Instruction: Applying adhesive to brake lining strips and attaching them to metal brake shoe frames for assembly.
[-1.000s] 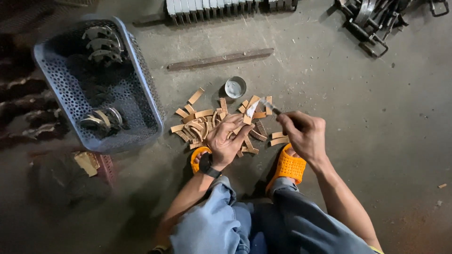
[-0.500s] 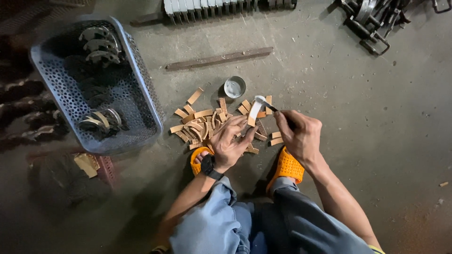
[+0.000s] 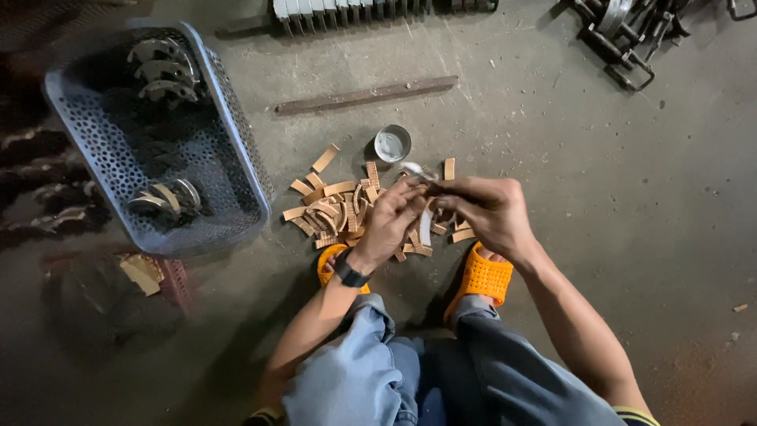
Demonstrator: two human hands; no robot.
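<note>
Centre of frame: my left hand (image 3: 390,225) has its fingers curled round a pale curved strip (image 3: 426,225), held just above the heap of tan strips (image 3: 339,209). My right hand (image 3: 485,209) pinches shut on a small brush (image 3: 418,171), its tip just beside the small tin (image 3: 392,144).

A grey perforated plastic basket (image 3: 236,142) holding curved metal parts (image 3: 162,79) sits at the upper left. A long rusty bar (image 3: 367,95) lies on the concrete floor (image 3: 631,237) at upper centre, with dark metal clamps (image 3: 623,35) at the upper right.
</note>
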